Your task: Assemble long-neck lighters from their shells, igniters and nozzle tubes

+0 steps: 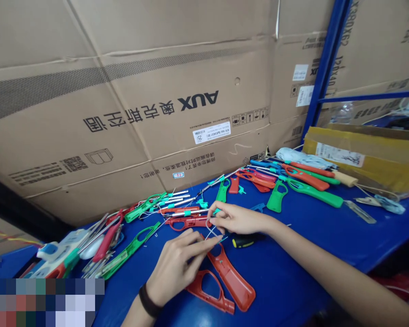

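My left hand (177,259), with a dark band at the wrist, pinches one end of a thin white wire (208,223). Opposite it, my right hand (236,219) has thumb and fingers closed on the wire's looped part. The wire bends and crosses itself between the two sets of fingertips; its exact ends are too small to make out. Just below lie an orange-red lighter handle shell (238,287) and a second orange lighter shell (225,303) with a large oval opening. Behind my right wrist rests a black and yellow screwdriver handle (244,241).
Green and red lighter parts (131,250) with metal tubes lie left on the blue table (286,268). More green lighter shells (315,194) and a utility blade (360,211) are at right. A large cardboard box (177,59) walls off the back, beside a blue post (322,72).
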`<state>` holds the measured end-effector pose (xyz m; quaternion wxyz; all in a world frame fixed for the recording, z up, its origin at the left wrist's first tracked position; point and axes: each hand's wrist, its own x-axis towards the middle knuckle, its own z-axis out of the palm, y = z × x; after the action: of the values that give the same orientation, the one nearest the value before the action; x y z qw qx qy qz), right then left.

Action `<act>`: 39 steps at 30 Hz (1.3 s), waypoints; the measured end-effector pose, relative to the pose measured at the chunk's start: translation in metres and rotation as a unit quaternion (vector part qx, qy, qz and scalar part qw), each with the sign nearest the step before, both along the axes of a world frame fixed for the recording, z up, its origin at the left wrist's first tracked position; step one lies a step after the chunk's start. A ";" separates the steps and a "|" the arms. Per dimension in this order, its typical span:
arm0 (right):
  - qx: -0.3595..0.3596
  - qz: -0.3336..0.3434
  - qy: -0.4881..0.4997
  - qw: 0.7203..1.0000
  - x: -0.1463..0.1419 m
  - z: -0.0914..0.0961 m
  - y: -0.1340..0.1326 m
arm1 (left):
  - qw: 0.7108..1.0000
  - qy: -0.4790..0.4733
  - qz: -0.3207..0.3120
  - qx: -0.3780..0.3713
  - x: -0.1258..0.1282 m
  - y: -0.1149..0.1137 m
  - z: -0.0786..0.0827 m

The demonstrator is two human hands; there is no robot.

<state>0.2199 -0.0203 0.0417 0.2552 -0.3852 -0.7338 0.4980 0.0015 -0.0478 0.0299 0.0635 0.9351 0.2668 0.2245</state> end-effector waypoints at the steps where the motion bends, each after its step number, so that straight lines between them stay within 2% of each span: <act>1: 0.005 0.018 0.009 1.000 0.000 0.001 0.000 | 1.000 -0.017 0.002 -0.015 0.001 0.000 -0.001; 5: 0.071 0.055 0.043 0.995 0.000 0.003 -0.001 | 0.993 -0.090 0.025 -0.078 0.003 0.000 -0.003; 8: 0.129 0.036 0.059 0.989 -0.001 0.002 0.000 | 0.985 -0.125 0.034 -0.110 0.005 0.000 -0.004; 11: 0.102 0.002 0.049 0.994 -0.002 0.000 0.000 | 0.981 -0.147 0.045 -0.122 0.007 0.001 -0.002; 14: 0.063 0.025 0.052 0.996 -0.002 -0.002 0.000 | 0.978 -0.160 0.053 -0.122 0.007 0.001 -0.001; 19: 0.124 0.047 0.083 0.988 -0.002 0.001 -0.001 | 0.979 -0.155 0.050 -0.125 0.007 0.001 0.000; 25: 0.066 -0.028 0.099 0.992 -0.008 0.001 -0.002 | 0.979 -0.148 0.058 -0.127 0.008 0.000 -0.002; 29: 0.031 -0.049 0.122 0.991 -0.012 -0.004 -0.001 | 0.985 -0.116 0.044 -0.119 0.009 -0.001 -0.005; 31: 0.050 -0.050 0.114 0.991 -0.012 -0.004 -0.001 | 0.986 -0.112 0.038 -0.118 0.009 -0.001 -0.007; 33: 0.102 -0.047 0.088 0.990 -0.012 -0.003 -0.002 | 0.984 -0.120 0.044 -0.121 0.009 -0.001 -0.009; 36: 0.173 -0.046 0.041 0.983 -0.010 -0.001 -0.003 | 0.977 -0.128 0.083 -0.151 0.008 -0.002 -0.010; 39: 0.180 -0.034 0.033 0.983 -0.009 0.002 -0.004 | 0.963 -0.145 0.118 -0.195 0.008 -0.002 -0.010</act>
<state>0.2109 -0.0241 0.0436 0.3612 -0.3406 -0.7891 0.3616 0.0096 -0.0498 0.0199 0.2552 0.8241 0.4017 0.3072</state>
